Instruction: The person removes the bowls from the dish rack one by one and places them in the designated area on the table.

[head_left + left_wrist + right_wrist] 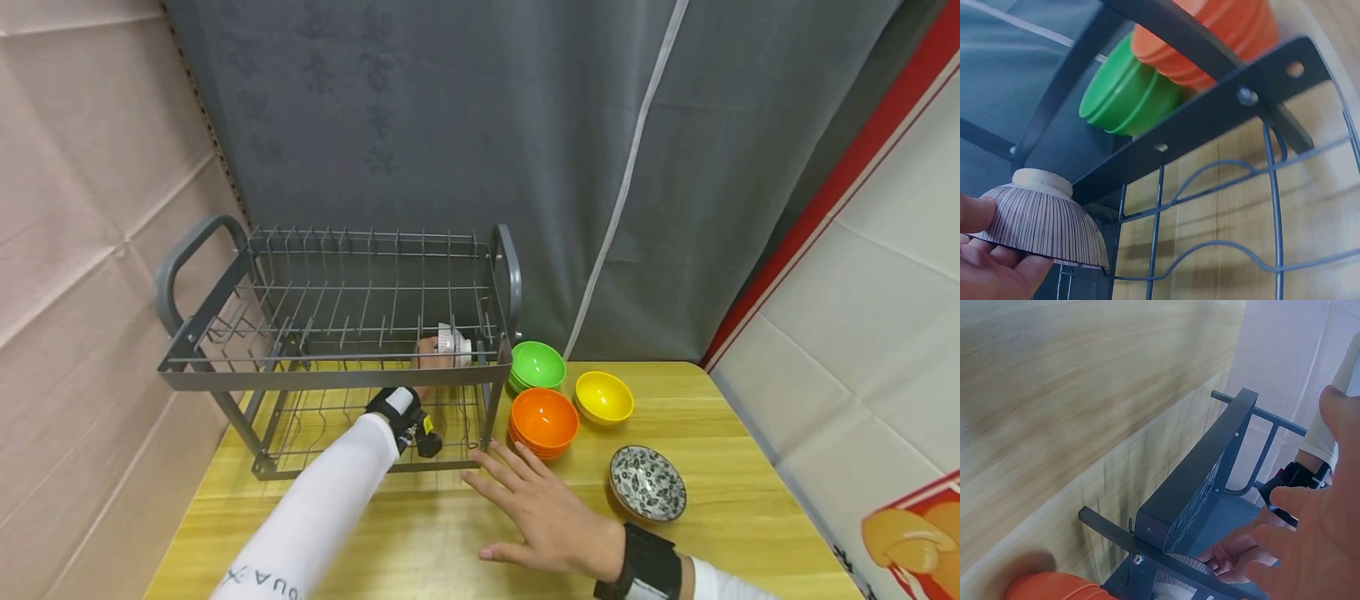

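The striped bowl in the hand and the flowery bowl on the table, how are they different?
The striped bowl has thin lines and is deep; the flowery bowl has a dark speckled pattern and looks shallow. The left hand holds the striped bowl inside the rack; the flowery bowl rests untouched on the table. Both are round.

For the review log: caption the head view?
Left hand holds a striped bowl inside the rack.
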Available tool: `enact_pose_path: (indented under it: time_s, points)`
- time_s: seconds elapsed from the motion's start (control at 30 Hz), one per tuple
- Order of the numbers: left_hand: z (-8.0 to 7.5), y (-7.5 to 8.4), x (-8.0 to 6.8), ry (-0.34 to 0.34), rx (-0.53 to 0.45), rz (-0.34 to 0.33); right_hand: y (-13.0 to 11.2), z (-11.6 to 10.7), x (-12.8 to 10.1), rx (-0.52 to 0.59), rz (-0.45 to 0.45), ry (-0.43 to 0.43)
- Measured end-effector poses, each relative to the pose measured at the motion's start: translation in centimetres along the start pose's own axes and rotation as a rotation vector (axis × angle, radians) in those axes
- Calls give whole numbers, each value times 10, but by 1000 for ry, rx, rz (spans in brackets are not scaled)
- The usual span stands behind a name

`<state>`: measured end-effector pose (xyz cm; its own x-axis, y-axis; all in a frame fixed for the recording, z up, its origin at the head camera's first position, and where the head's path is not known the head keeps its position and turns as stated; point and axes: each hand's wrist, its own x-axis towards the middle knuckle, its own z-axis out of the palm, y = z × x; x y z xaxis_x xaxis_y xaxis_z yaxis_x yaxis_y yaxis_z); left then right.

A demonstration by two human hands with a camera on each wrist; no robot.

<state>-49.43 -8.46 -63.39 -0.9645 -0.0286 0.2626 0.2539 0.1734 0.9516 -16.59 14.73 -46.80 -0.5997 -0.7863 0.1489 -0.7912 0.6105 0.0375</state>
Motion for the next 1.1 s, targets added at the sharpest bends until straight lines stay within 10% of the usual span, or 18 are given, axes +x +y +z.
enact_pose_path:
  time_s: [0.1,0.27,0.43,0.73,0.8,0.97,1.1]
  points:
    - [-9,22,-7,-6,61,-78,0,-1,1,-2,3,-6]
    - [-25,125,-50,-31,-62,-152,-1,-3,3,0,8,-19]
    - [-32,182,-79,-39,3,-148,0,-5,7,-4,7,-12]
    - [-38,208,-95,-69,76,-177,0,-9,11,15,15,-16]
    - [-39,182,-82,-86,4,-155,0,-10,11,16,16,-11]
    - [-44,183,-95,-116,-14,-191,-1,-13,14,17,21,-8]
    - [-50,220,-124,-107,123,-203,-1,-16,16,10,18,2]
